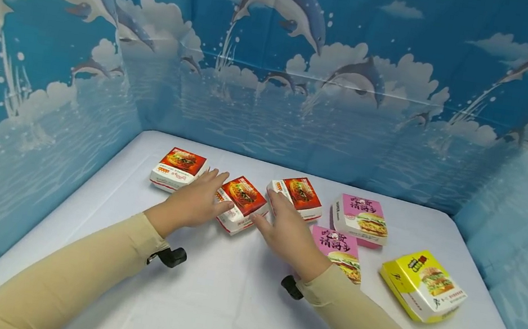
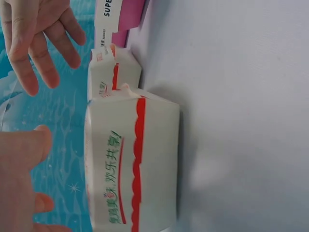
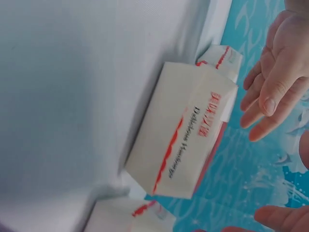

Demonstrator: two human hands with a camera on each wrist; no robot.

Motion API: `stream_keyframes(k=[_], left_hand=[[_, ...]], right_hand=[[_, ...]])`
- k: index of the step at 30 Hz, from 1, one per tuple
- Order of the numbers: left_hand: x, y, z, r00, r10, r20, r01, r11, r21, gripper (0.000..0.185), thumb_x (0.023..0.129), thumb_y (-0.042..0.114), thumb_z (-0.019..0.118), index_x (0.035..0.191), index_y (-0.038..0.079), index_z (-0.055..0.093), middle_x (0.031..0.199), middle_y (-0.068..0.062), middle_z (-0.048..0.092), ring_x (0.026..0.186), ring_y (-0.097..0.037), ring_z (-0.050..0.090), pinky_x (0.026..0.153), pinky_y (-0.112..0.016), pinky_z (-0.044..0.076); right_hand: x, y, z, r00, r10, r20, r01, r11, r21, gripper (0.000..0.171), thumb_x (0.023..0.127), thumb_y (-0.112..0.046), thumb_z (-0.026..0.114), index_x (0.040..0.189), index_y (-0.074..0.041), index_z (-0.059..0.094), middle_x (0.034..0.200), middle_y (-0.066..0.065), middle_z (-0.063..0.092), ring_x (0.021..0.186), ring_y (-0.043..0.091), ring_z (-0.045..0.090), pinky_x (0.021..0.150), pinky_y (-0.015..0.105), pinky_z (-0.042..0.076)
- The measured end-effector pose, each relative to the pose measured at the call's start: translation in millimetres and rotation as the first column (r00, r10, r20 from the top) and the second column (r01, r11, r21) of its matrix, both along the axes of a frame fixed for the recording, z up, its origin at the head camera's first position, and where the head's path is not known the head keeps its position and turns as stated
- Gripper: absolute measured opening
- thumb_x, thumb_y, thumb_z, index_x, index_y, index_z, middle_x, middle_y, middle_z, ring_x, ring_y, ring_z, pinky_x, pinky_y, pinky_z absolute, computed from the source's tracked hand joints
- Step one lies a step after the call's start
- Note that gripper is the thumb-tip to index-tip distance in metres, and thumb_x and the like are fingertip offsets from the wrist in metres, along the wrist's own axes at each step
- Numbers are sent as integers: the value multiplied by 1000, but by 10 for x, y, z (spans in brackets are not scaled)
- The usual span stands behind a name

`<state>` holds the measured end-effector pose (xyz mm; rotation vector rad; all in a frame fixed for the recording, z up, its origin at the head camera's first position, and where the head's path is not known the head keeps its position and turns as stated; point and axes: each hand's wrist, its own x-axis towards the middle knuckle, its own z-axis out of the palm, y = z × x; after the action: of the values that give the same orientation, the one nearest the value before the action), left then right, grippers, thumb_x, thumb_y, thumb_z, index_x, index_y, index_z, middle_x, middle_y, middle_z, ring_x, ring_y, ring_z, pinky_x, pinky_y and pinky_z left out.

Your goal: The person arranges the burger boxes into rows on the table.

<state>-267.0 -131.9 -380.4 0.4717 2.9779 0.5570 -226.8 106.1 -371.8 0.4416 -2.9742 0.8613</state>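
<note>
Three burger boxes with red tops and white sides stand in a row at the back: a left one, a middle one turned at an angle, and a right one. My left hand hovers with fingers spread between the left and middle boxes. Over by the right box, my right hand has its fingers extended, thumb toward the middle box. Neither hand holds anything; contact with the boxes cannot be told. The left wrist view shows a box's white side; the right wrist view shows another white side.
Two pink burger boxes lie to the right, one at the back and one partly hidden by my right hand. A yellow burger box sits farther right. Dolphin-printed curtains enclose the white table.
</note>
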Motion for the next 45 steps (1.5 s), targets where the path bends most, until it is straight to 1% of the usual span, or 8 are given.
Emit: stream_keyframes(k=[5,11,15,22,28,37,45], left_hand=[[-39,-52,-67,1000,-13,12,13,999,53,84,104,53,59,168,11,25,174,-18,25,163,-36,21,128,-58,27],[-65,-81,-116,999,-25,37,21,994,104,83,104,51,60,168,12,26,173,-15,28,162,-34,24,129,-58,26],[-88,-99,-148,999,-33,42,27,993,118,81,104,50,60,168,12,26,173,-15,29,162,-34,24,129,-58,25],[-145,-110,-240,998,-47,42,41,989,144,79,105,48,60,167,10,29,172,-12,34,160,-32,31,129,-55,28],[-143,-120,-298,997,-67,47,58,984,170,77,106,48,60,166,10,30,170,-12,38,157,-32,36,127,-54,31],[-124,-122,-304,996,-55,69,41,980,196,78,105,49,60,167,12,30,169,-11,39,156,-33,38,126,-55,34],[-154,-152,-370,995,-33,93,10,972,233,76,104,51,61,166,19,31,166,-14,43,154,-33,41,123,-58,37]], right_hand=[[-104,-111,-96,999,-35,9,35,999,-4,78,102,-46,67,163,-7,38,168,18,38,158,37,34,127,56,31],[-193,-203,-182,997,-70,20,70,997,32,78,102,-48,67,162,-8,39,167,22,37,151,41,43,120,59,40],[-232,-245,-209,996,-89,24,88,995,44,77,103,-48,66,163,-8,39,167,22,38,150,41,45,120,58,41],[-274,-311,-248,992,-108,69,105,993,47,77,102,-48,66,162,-7,39,170,19,35,156,37,37,124,56,37],[-296,-345,-289,992,-99,75,96,994,44,77,102,-47,67,160,-3,42,170,21,33,160,36,29,125,54,35],[-325,-342,-358,989,-124,85,120,992,45,77,101,-47,69,161,-6,42,170,18,35,160,34,30,125,54,35],[-323,-348,-382,988,-125,89,124,992,17,77,101,-46,69,161,-7,42,171,19,31,160,35,28,124,55,36]])
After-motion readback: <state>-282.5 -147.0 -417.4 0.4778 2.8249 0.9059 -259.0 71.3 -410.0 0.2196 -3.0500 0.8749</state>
